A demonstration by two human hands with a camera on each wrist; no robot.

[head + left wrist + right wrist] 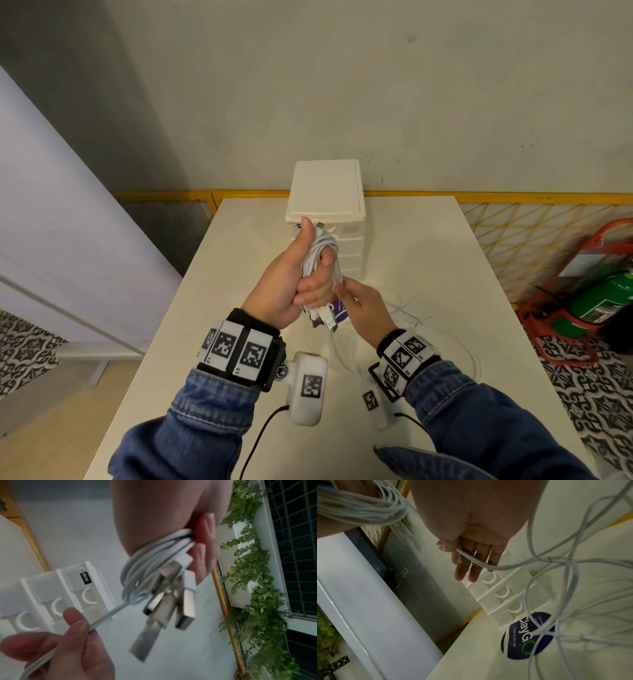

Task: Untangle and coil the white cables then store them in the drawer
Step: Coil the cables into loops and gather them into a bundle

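My left hand (313, 270) is raised above the table and grips a coil of white cables (322, 253); its fingers (204, 547) curl round the loops. Several USB plugs (171, 608) hang from the coil (150, 563). Just below and to the right, my right hand (346, 294) pinches one white strand (479, 563) between thumb and fingers (465, 568). That strand (106, 615) runs into the coil. Loose tangled white cables (411, 308) trail from it onto the table. The white drawer unit (329, 192) stands behind the hands, with the drawers I can see shut (505, 595).
The white table (239, 308) carries a round dark sticker (522, 635) in front of the drawer unit. A yellow mesh fence (513, 240) runs behind and to the right. A green extinguisher (599, 298) in a red stand sits on the floor at the right.
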